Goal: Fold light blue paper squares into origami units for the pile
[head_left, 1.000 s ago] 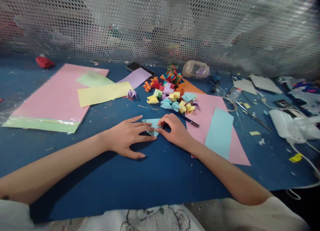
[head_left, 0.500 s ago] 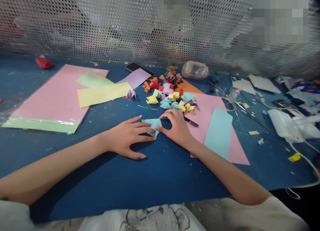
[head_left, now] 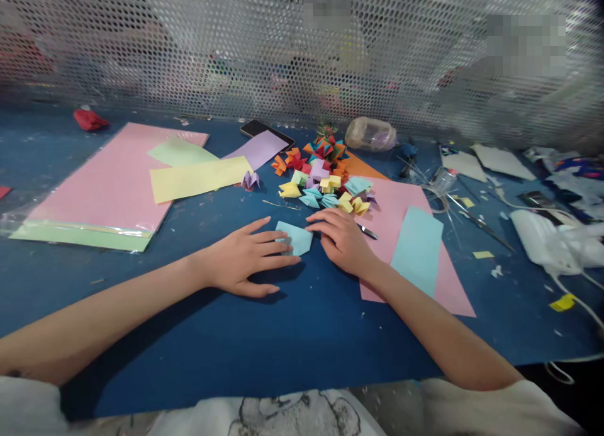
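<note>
A small light-blue folded paper (head_left: 296, 238) lies on the blue table mat (head_left: 283, 335). My left hand (head_left: 240, 260) rests flat with fingers stretched out, its fingertips pressing the paper's left part. My right hand (head_left: 344, 240) sits just right of the paper, fingers curled down, fingertips at the paper's right edge. Behind the hands lies a heap of small folded paper pieces (head_left: 321, 178) in orange, red, yellow, blue and purple.
Big pink sheets in plastic (head_left: 108, 184) with a yellow strip (head_left: 198, 177) lie at left. A pink sheet (head_left: 401, 234) with a light-blue strip (head_left: 418, 247) is at right. A phone (head_left: 257, 129), scissors (head_left: 476, 219), a white cloth heap (head_left: 552, 241) and a perforated metal screen (head_left: 302, 52) stand farther back.
My right hand slid from on top of the blue paper to its right edge, uncovering it. The paper now lies flatter and more open. The left hand stayed put.
</note>
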The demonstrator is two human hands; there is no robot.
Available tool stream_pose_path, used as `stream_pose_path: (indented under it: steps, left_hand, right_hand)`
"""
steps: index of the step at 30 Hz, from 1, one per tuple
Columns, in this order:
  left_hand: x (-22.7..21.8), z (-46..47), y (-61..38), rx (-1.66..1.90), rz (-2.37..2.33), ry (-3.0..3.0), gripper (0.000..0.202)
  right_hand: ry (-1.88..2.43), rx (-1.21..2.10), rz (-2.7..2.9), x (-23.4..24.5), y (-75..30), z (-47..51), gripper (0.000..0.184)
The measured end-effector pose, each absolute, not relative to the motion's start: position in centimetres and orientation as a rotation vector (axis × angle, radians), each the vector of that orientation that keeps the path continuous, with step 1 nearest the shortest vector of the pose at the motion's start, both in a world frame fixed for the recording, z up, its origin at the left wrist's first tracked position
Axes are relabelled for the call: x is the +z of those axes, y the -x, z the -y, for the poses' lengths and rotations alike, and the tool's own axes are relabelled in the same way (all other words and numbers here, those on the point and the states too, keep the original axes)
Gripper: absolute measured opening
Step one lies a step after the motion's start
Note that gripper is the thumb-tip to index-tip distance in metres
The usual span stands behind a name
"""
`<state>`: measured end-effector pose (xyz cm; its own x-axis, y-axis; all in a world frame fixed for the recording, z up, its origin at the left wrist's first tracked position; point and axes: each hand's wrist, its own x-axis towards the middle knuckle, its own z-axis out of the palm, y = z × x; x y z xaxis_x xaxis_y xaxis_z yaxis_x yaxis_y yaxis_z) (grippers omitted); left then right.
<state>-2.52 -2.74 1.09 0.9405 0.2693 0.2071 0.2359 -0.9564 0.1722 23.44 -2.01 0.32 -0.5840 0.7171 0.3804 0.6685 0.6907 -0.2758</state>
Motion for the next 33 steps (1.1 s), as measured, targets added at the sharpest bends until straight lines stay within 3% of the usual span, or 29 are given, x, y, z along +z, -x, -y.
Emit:
stream_pose_path:
  steps: [4, 8, 17, 25, 33]
  left_hand:
    - [1.0, 2.8, 2.7, 0.375, -0.473, -2.977, 0.049]
    - [0.8, 2.8, 2.9, 0.389, -0.576, -2.962, 0.047]
    - [0.4, 2.6, 2.9, 0.405, -0.504, -2.95, 0.042]
    - [0.8, 1.9, 3.2, 0.364, -0.355, -2.964, 0.042]
    - [0.9, 1.8, 3.4, 0.321, -0.346, -3.003, 0.046]
  right_hand:
    - [0.91, 0.118, 2.425, 0.7, -24.1, 2.2, 0.018]
    - [0.729, 0.327, 2.504, 1.1, -23.8, 2.8, 0.007]
    - [0.572, 0.225, 2.607, 0.7, -23.7, 2.6, 0.012]
    - [0.705, 0.48, 2.516, 0.4, -23.1, 2.8, 0.015]
    - [0.675, 0.454, 2.649, 0.5, -23.4, 2.6, 0.02]
